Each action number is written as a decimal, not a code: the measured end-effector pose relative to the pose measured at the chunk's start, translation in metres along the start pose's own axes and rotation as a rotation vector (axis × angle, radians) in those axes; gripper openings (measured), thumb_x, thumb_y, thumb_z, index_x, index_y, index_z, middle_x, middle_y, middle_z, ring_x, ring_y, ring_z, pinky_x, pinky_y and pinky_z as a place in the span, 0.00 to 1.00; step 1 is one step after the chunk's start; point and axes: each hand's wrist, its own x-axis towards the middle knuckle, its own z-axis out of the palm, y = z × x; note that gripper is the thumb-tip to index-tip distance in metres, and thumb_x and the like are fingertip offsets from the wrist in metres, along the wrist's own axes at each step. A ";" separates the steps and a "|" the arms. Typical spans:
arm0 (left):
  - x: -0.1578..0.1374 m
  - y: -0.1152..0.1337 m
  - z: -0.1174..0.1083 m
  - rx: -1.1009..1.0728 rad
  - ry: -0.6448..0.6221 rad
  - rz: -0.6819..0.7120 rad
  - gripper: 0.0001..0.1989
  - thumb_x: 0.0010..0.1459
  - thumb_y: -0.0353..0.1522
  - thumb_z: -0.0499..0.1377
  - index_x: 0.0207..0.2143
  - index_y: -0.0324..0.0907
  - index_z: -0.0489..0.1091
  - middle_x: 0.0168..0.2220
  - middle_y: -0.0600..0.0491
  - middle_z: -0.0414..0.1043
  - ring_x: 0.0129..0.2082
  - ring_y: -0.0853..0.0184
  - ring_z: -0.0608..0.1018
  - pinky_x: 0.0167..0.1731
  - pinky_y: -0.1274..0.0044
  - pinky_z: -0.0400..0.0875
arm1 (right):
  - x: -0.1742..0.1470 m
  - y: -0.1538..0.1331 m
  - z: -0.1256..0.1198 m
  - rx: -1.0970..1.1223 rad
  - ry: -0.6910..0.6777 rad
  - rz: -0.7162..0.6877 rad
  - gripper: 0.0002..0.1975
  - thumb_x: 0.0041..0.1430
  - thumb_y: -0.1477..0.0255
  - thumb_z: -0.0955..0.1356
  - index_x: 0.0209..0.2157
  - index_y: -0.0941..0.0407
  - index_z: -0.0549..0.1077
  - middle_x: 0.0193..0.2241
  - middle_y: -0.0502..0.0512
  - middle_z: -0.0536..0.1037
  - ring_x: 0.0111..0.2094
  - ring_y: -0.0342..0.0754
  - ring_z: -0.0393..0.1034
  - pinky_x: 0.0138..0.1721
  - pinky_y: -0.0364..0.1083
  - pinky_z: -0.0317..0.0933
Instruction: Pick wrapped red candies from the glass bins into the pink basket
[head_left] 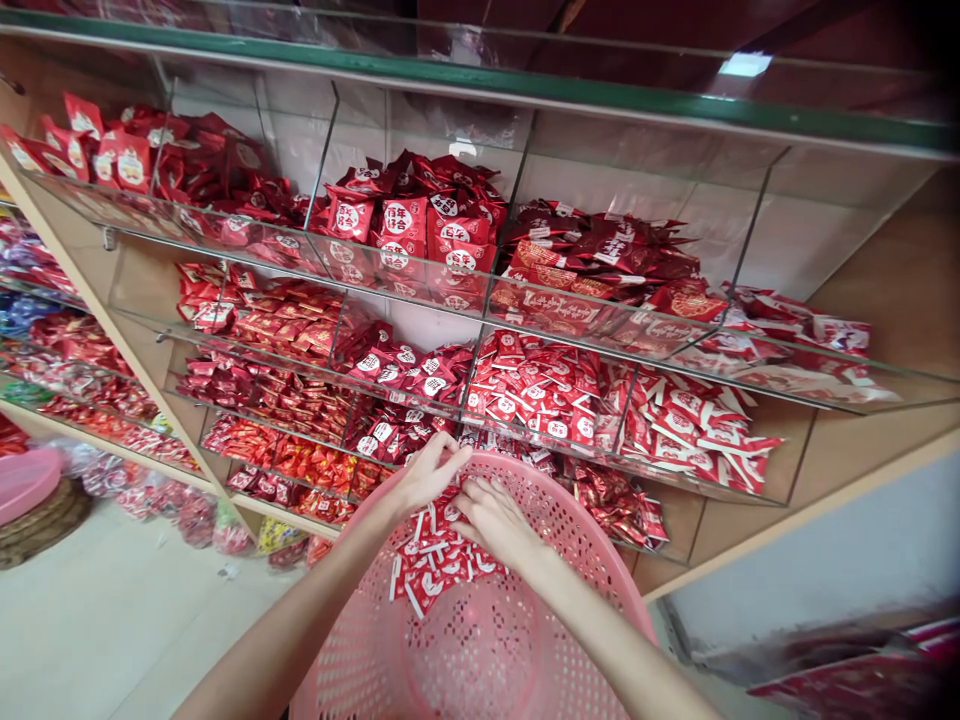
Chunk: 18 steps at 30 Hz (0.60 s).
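A pink perforated plastic basket (592,540) stands tilted against the shelves in front of me. My left hand (433,472) is at its far rim, fingers bent over the edge; the underside of the grip is hidden. Inside the basket, small red-and-white candy packets (431,570) lie in a loose heap on the far left side. My right hand (491,515) reaches in over this heap, its bent fingers somewhat apart and touching the upper packets. No packet shows clearly lifted in either hand.
Glass-fronted shelf bins (540,390) hold heaps of red packets, with larger red bags (405,225) higher up. A green-edged glass shelf (480,75) crosses above. At left are a pink tub (30,485) on a woven basket (45,525) and bagged goods (187,510) on the floor.
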 end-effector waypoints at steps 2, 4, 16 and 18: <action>0.000 0.000 0.000 0.003 0.000 -0.001 0.18 0.56 0.50 0.51 0.34 0.45 0.65 0.35 0.56 0.69 0.36 0.66 0.71 0.41 0.75 0.64 | 0.000 -0.001 0.001 -0.005 0.017 0.000 0.08 0.57 0.67 0.69 0.37 0.57 0.72 0.38 0.57 0.72 0.44 0.52 0.66 0.46 0.50 0.61; 0.000 0.001 0.001 0.006 -0.002 -0.003 0.18 0.56 0.50 0.51 0.34 0.46 0.65 0.35 0.56 0.69 0.36 0.66 0.71 0.41 0.75 0.64 | 0.000 -0.002 0.001 -0.005 0.032 0.003 0.09 0.56 0.66 0.69 0.36 0.57 0.72 0.39 0.57 0.72 0.44 0.52 0.66 0.46 0.51 0.62; -0.003 0.011 -0.002 0.031 -0.034 0.005 0.17 0.57 0.49 0.50 0.31 0.45 0.63 0.31 0.57 0.67 0.33 0.67 0.70 0.39 0.75 0.63 | -0.023 0.041 -0.080 0.161 0.459 0.100 0.15 0.65 0.62 0.60 0.42 0.57 0.72 0.37 0.57 0.72 0.39 0.49 0.67 0.42 0.49 0.61; -0.002 0.011 -0.002 0.030 -0.031 -0.003 0.17 0.57 0.49 0.50 0.31 0.45 0.62 0.31 0.57 0.67 0.33 0.66 0.70 0.38 0.75 0.63 | -0.018 0.064 -0.100 0.173 0.528 0.177 0.13 0.65 0.66 0.61 0.41 0.57 0.72 0.36 0.57 0.73 0.39 0.49 0.67 0.42 0.47 0.61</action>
